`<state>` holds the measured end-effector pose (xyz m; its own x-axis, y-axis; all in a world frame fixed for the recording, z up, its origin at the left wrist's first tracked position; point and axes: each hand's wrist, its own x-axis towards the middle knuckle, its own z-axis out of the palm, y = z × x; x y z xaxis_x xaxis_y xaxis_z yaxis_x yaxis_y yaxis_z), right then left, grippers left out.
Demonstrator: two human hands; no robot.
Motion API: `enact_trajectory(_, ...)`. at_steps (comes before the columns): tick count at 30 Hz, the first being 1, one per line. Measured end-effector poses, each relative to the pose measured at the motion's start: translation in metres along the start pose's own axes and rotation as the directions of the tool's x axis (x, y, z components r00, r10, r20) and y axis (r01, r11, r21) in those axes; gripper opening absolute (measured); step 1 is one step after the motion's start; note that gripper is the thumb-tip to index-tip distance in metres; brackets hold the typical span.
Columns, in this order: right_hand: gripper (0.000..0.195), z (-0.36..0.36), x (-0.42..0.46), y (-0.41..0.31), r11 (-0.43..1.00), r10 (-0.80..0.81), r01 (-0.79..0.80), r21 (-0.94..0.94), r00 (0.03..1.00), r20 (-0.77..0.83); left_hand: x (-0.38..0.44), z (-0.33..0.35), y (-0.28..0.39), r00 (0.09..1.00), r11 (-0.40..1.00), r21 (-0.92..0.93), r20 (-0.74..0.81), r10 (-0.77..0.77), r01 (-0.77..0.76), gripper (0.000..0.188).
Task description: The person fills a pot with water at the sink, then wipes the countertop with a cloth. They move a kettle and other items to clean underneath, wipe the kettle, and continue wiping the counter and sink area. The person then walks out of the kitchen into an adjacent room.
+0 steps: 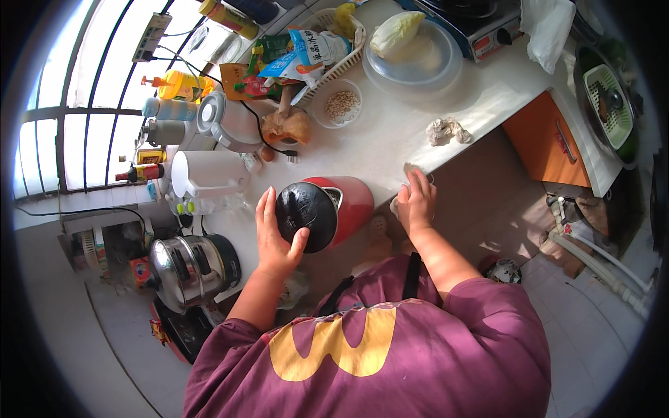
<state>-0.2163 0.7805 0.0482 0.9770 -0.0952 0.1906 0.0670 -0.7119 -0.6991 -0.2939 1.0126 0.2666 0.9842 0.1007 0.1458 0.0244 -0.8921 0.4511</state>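
My left hand (pixel 278 237) is at the round black lid (pixel 307 217) of a red container (pixel 355 206), with the fingers along the lid's left edge and the thumb over its lower part. The lid sits tilted, and a pale rim and handle show beside it. At the counter's front edge is my right hand (pixel 418 204), its fingers bent and pointing away from me. A small pale thing shows beside those fingers; whether they hold it is unclear. A crumpled pale cloth (pixel 447 131) lies further right on the counter (pixel 387 136).
Behind the container stand a bowl of beans or nuts (pixel 342 104), a basket (pixel 357 39) of packets and a large covered bowl (pixel 413 62). A white pitcher (pixel 209 172) and a steel steamer pot (pixel 191 266) are at left. A gas stove (pixel 488 42) stands at upper right.
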Motion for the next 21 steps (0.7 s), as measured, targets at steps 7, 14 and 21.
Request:
enact_trajectory(7,0.017,0.006,-0.051,0.026,0.939,-0.343,0.341,0.052,0.906,0.250,-0.021,-0.031,-0.020,0.993,0.994,-0.105,0.120,-0.001,0.014,0.106)
enact_trajectory(14,0.018,-0.030,-0.051,0.054,0.916,0.080,-0.256,0.309,0.871,0.485,-0.024,-0.024,-0.045,0.896,0.955,0.033,0.336,-0.289,0.296,0.069)
enact_trajectory(21,0.044,0.006,0.066,-0.004,0.148,0.083,-0.848,0.508,0.523,0.848,-0.049,-0.033,-0.044,0.899,0.895,-0.185,0.254,-0.356,0.406,0.059)
